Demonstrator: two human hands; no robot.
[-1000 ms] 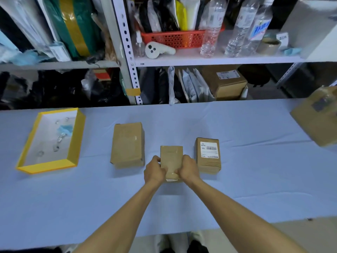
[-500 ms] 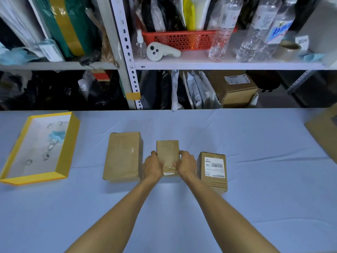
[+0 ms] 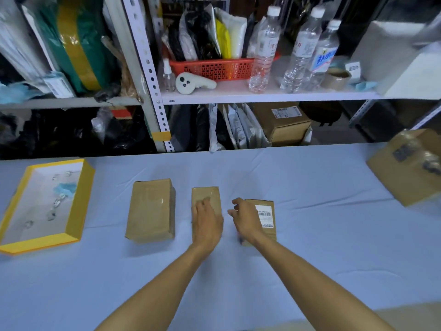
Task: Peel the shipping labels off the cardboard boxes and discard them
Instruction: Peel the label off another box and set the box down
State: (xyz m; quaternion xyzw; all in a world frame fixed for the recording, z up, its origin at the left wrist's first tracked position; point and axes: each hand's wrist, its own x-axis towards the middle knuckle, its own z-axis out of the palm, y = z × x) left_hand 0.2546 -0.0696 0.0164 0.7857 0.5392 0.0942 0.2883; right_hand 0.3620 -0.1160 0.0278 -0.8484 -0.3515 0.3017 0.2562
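Note:
Three cardboard boxes lie in a row on the blue cloth. The left box (image 3: pixel 150 209) and the small middle box (image 3: pixel 205 194) show no label on top. The right box (image 3: pixel 268 218) carries a white barcode label (image 3: pixel 264 216). My left hand (image 3: pixel 206 222) rests flat on the middle box, fingers relaxed. My right hand (image 3: pixel 245 219) hovers between the middle and right boxes, fingers loosely spread, holding nothing, and covers the right box's left side.
A yellow-rimmed tray (image 3: pixel 78 201) at the left holds several crumpled scraps. A larger cardboard box (image 3: pixel 405 173) sits at the table's right edge. Shelving with bottles, a red basket and parcels stands behind the table.
Both hands held the middle box by its sides and set it down further back. Now the grip is released: the left hand lies on top, the right has moved toward the labelled box.

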